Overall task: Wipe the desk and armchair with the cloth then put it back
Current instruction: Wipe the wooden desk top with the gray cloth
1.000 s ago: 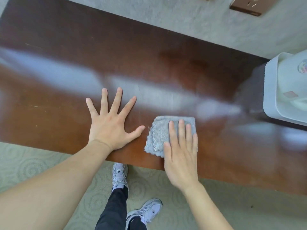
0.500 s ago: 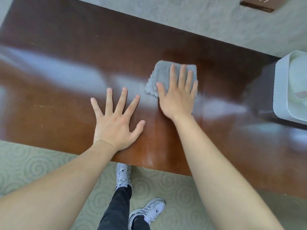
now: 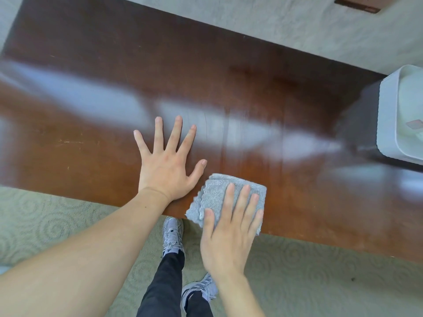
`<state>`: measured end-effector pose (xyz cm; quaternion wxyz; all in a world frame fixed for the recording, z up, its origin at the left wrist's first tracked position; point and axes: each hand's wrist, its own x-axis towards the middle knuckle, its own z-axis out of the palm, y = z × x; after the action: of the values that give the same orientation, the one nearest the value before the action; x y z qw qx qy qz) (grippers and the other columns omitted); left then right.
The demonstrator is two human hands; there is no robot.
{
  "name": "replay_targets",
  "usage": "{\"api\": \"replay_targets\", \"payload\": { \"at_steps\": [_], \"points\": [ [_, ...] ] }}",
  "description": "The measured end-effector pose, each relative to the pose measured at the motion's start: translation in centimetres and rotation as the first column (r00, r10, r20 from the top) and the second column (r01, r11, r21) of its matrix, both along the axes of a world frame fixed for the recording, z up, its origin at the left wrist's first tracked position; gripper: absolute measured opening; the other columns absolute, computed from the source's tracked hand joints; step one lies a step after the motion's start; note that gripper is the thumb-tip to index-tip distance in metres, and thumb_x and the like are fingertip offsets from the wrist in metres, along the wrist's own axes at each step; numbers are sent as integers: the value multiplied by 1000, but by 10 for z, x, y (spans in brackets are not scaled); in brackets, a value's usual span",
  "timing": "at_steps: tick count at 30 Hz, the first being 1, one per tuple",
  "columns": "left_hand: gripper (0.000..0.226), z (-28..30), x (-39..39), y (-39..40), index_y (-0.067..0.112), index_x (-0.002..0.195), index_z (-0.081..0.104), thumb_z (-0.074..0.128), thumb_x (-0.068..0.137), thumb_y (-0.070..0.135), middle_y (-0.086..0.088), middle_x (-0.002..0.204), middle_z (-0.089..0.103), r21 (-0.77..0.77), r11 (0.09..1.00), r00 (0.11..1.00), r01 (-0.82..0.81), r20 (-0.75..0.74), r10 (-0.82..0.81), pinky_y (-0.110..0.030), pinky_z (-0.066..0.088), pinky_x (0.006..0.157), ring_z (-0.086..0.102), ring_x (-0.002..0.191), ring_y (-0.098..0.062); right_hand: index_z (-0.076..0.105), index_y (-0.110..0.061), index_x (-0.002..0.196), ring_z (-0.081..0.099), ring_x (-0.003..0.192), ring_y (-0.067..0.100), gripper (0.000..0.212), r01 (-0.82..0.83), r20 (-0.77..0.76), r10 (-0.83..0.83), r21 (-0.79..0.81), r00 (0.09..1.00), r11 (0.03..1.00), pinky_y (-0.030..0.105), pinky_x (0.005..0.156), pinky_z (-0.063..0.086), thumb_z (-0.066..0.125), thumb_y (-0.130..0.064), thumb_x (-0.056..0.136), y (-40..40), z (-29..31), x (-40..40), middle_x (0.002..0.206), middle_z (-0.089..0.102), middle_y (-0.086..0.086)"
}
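A glossy dark brown wooden desk (image 3: 114,72) fills the upper view. A folded grey cloth (image 3: 215,193) lies at the desk's near edge, partly overhanging it. My right hand (image 3: 229,234) presses flat on the cloth, fingers together and stretched over it. My left hand (image 3: 168,163) rests flat on the desk just left of the cloth, fingers spread, holding nothing. The armchair is not in view.
A white plastic container (image 3: 399,115) stands on the desk at the right edge. A brown wall plate (image 3: 357,3) is at the top right on the grey wall. Patterned carpet (image 3: 45,225) and my feet in grey sneakers (image 3: 172,234) lie below the desk edge.
My right hand has pulled the cloth from the middle of the desk back toward me to the near edge. My left hand has stayed planted on the desk.
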<state>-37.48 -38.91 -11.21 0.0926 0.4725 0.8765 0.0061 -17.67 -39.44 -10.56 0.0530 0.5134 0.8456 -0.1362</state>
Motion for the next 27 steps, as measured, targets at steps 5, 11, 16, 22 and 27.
{"api": "replay_targets", "payload": {
  "at_steps": [5,11,16,22,27],
  "points": [
    [82,-2,1,-1,16,160,23,27,95,65,-3,170,17,17,999,999,-35,13,35,-78,8,113,9,155,-40,11,-14,159,1,152,36,70,-4,24,2,50,1000,999,55,122,6,24,-52,101,55,-2,-50,165,5,17],
    [84,-3,1,0,12,160,18,23,97,66,-4,170,15,-6,999,999,-50,3,50,-76,6,115,6,156,-37,5,-18,159,-4,153,33,69,42,-4,-42,69,999,997,51,122,-2,22,-54,102,197,-5,-127,166,0,14],
    [83,-2,1,0,12,160,17,22,97,65,-4,170,14,-13,999,999,-36,1,36,-76,4,115,5,156,-38,3,-20,159,-8,153,30,66,-37,-7,37,39,999,999,50,122,-5,22,-50,103,234,-4,-137,167,-3,11],
    [83,4,-2,-2,4,159,23,29,97,60,-9,168,19,130,987,991,-91,113,76,-60,5,124,11,157,-28,12,-24,159,-2,153,27,63,-42,-116,48,54,992,998,49,123,5,28,-45,102,98,8,-54,167,5,7],
    [71,9,-10,-1,4,155,36,37,98,47,-9,164,32,343,882,915,-325,350,201,-33,5,127,23,154,-21,9,-27,159,-9,153,24,67,-68,-119,60,-66,991,995,49,121,0,35,-41,99,17,9,-36,167,-2,2]
  ]
}}
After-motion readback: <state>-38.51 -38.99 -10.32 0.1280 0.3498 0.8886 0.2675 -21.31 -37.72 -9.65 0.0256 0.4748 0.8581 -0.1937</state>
